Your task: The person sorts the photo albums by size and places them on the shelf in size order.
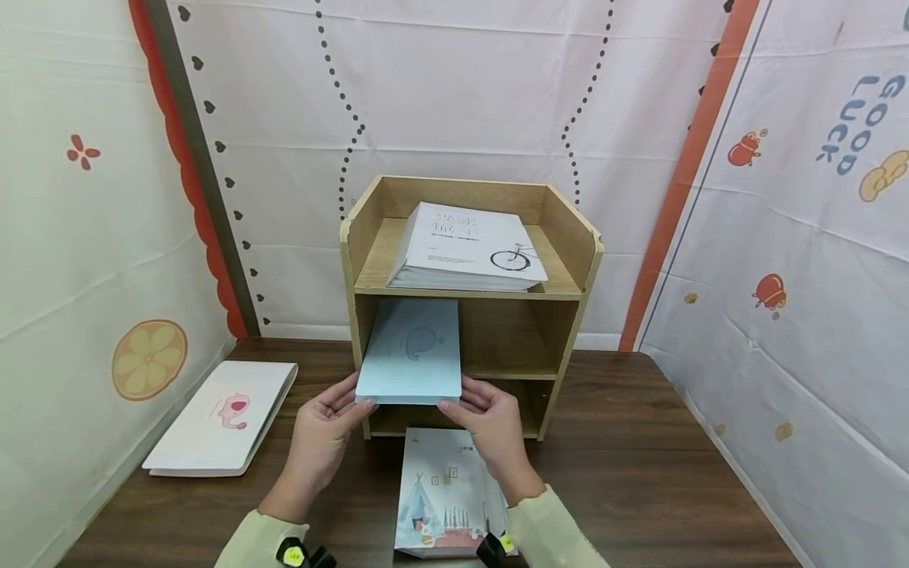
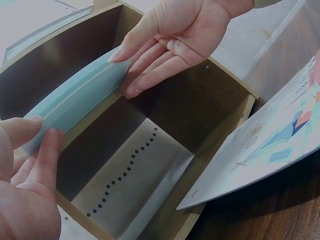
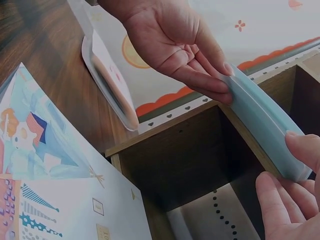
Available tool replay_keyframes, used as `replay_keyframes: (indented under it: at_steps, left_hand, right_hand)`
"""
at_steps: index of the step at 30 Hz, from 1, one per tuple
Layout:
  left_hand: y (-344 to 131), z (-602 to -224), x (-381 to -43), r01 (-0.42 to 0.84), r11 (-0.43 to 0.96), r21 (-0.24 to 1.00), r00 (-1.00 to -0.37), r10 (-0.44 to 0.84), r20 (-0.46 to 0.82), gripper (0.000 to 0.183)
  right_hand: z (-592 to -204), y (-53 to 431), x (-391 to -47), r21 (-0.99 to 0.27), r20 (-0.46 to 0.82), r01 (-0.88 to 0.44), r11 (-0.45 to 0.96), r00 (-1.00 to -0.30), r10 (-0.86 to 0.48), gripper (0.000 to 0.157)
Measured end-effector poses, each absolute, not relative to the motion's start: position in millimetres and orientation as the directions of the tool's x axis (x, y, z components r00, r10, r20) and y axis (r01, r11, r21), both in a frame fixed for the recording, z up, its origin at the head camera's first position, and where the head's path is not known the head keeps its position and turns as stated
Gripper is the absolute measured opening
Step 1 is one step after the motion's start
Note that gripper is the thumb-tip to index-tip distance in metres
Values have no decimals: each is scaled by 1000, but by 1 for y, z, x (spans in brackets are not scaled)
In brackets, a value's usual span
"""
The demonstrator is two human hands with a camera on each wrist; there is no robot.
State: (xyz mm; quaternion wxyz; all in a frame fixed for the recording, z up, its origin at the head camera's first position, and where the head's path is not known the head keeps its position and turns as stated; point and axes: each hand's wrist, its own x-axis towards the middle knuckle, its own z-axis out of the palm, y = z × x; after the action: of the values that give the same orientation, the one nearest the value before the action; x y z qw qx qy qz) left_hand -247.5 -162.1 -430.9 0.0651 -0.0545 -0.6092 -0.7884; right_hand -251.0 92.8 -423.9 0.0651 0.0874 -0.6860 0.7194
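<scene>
A light blue notebook with a whale drawing lies partly inside the middle level of a small wooden shelf. Its front end juts out towards me. My left hand pinches the left front corner, thumb in front and fingers along the side. At the opposite corner, my right hand grips the same notebook between thumb and fingers. In the left wrist view the notebook's edge shows as two light blue layers. Its far end is hidden under the top board.
Several white books with a bicycle cover are stacked on the shelf's top. A book with a tent picture lies below my hands, in front of the shelf. White notebooks with a pink elephant rest on the table at left.
</scene>
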Motion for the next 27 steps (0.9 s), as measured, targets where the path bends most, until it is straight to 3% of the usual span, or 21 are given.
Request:
replay_keyframes:
  at_steps: [27]
  left_hand:
    - [-157,-432,-252,210,-237,948,-976,-112,188,57]
  right_hand:
    - [-425,87,-254,-970,239,-241,-24,-969,59,47]
